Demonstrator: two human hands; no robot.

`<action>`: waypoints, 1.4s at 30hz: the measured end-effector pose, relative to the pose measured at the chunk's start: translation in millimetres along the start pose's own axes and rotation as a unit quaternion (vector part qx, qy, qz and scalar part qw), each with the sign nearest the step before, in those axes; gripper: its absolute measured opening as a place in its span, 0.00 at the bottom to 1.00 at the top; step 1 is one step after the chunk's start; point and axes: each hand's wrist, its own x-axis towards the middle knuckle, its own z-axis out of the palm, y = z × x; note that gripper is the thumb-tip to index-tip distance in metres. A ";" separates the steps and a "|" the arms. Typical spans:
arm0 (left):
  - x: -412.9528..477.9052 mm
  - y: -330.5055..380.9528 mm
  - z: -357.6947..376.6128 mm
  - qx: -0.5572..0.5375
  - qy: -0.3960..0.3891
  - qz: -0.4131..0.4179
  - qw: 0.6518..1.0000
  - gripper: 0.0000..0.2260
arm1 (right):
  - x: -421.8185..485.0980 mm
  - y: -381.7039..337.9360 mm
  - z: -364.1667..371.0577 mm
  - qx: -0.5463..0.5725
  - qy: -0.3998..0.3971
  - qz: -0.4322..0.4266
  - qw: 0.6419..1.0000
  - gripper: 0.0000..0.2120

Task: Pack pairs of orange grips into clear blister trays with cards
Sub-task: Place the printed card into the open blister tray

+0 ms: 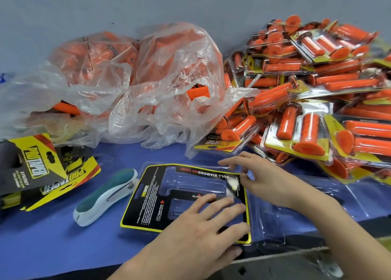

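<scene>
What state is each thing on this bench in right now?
Tray: open, card in it, otherwise empty.
Card: lying flat in the tray.
Left hand: pressing flat on the card.
Right hand: at the card's far corner; pinch unclear.
Stapler: lying shut, untouched.
Bag: crumpled, loose grips inside.
Packs: filled, piled at right.
Spare cards: stacked at left.

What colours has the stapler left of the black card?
The stapler is teal and white; head view.
</scene>
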 end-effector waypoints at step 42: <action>-77.0 -92.2 -33.4 -0.092 -0.138 -0.262 0.951 0.31 | -0.1 23.3 1.0 -0.081 0.036 -0.023 0.996 0.22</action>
